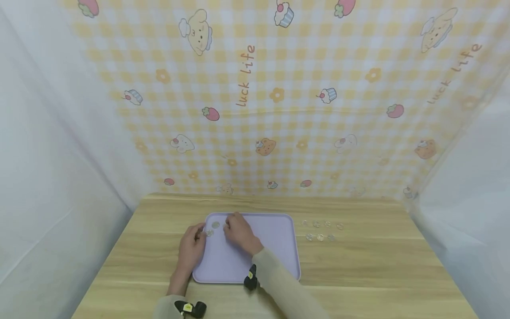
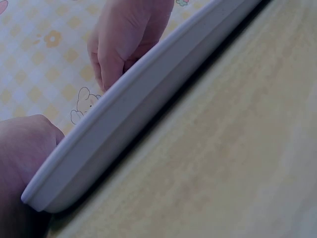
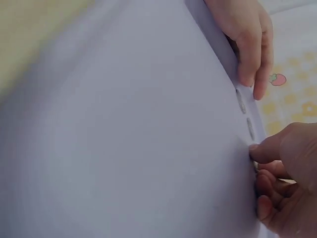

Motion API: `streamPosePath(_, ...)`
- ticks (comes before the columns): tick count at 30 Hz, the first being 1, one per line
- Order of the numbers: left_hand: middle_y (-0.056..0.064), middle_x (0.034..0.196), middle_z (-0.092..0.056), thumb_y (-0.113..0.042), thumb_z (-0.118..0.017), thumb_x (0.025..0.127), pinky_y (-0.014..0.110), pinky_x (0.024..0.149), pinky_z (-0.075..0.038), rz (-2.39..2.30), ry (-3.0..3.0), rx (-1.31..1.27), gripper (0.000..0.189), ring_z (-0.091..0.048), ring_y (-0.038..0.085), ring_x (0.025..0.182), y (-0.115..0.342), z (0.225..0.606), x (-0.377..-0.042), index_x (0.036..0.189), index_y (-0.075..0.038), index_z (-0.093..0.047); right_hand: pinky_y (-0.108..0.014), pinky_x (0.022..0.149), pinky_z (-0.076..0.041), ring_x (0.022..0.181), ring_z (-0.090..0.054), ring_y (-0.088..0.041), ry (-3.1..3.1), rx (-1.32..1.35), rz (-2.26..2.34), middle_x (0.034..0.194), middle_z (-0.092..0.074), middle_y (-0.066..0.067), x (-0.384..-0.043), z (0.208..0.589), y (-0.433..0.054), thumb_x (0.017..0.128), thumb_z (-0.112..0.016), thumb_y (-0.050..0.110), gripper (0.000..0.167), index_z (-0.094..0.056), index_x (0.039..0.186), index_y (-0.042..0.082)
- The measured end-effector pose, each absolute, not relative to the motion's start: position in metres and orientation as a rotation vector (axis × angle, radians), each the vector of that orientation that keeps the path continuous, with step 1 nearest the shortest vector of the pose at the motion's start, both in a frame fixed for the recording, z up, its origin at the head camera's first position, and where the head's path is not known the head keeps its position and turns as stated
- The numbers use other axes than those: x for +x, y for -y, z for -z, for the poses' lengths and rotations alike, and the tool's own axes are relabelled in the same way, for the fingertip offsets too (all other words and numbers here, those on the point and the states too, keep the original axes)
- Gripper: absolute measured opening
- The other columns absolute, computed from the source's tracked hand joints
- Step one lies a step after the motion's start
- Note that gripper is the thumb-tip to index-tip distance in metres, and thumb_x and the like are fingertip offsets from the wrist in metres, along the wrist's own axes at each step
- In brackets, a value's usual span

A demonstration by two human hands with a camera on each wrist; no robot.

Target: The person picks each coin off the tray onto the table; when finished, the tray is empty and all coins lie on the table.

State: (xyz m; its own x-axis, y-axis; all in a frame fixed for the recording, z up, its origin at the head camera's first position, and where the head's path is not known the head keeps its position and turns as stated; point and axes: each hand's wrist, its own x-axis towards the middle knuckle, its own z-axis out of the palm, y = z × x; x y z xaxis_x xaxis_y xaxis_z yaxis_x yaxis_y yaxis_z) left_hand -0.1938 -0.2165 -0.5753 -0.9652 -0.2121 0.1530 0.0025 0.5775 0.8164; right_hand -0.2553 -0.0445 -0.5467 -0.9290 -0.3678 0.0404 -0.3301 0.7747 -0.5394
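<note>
A pale lilac tray [image 1: 255, 266] lies on the wooden table. My left hand [image 1: 192, 247] grips its left rim near the far corner; in the right wrist view the fingers [image 3: 250, 57] of that hand bend over the rim. Two silvery, coin-like discs, a farther disc [image 1: 215, 224] and a nearer disc [image 1: 210, 232], lie flat inside that corner. Beside them, my right hand [image 1: 241, 232] is low over the tray's far edge. Its thumb and fingers pinch a small coin-like disc [image 3: 256, 166], mostly hidden by the fingertips.
Right of the tray, several similar discs [image 1: 320, 237] lie in two loose rows on the table [image 1: 370, 257]. A yellow checked cloth [image 1: 279, 124] hangs behind the table. White sheets [image 1: 52, 177] hang at both sides.
</note>
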Motion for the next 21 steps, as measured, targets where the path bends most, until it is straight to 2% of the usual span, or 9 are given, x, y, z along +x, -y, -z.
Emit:
streamPosePath(5,0.013,0.112,-0.063,-0.011,-0.055,0.100,0.024,0.077,-0.050,1.325,2.577,0.168,0.034,-0.056,0.020,0.091,0.214,0.574,-0.195,0.132,-0.003,-0.060,-0.031,0.074,-0.050,0.083,-0.053,-0.017,-2.806,-0.501,0.916,0.091,-0.062,-0.006,-0.263,0.543,0.042,0.090,-0.067,0.014,0.016,-0.069,0.097,-0.001)
streamPosePath(10,0.013,0.109,-0.062,-0.010,-0.055,0.100,0.023,0.076,-0.049,1.318,2.575,0.150,0.034,-0.055,0.019,0.089,0.215,0.573,-0.194,0.132,-0.002,-0.060,-0.031,0.079,-0.051,0.085,-0.053,-0.016,-2.832,-0.496,0.933,0.095,-0.059,-0.006,-0.259,0.545,0.043,0.087,-0.069,0.013,0.021,-0.064,0.102,0.000)
streamPosePath(14,0.011,0.108,-0.062,-0.012,-0.055,0.100,0.023,0.075,-0.049,1.315,2.577,0.163,0.034,-0.054,0.018,0.089,0.215,0.573,-0.195,0.133,-0.003,-0.060,-0.029,0.076,-0.051,0.083,-0.054,-0.015,-2.903,-0.550,0.828,0.096,-0.059,-0.004,-0.254,0.544,0.047,0.090,-0.067,0.015,0.018,-0.059,0.104,0.005)
streamPosePath(21,0.010,0.109,-0.062,-0.013,-0.055,0.100,0.022,0.076,-0.050,1.307,2.582,0.178,0.035,-0.055,0.017,0.090,0.215,0.574,-0.194,0.133,-0.004,-0.060,-0.029,0.077,-0.053,0.088,-0.061,-0.017,-2.987,-0.663,0.643,0.097,-0.065,-0.006,-0.247,0.539,0.045,0.096,-0.063,0.017,0.013,-0.065,0.102,0.006)
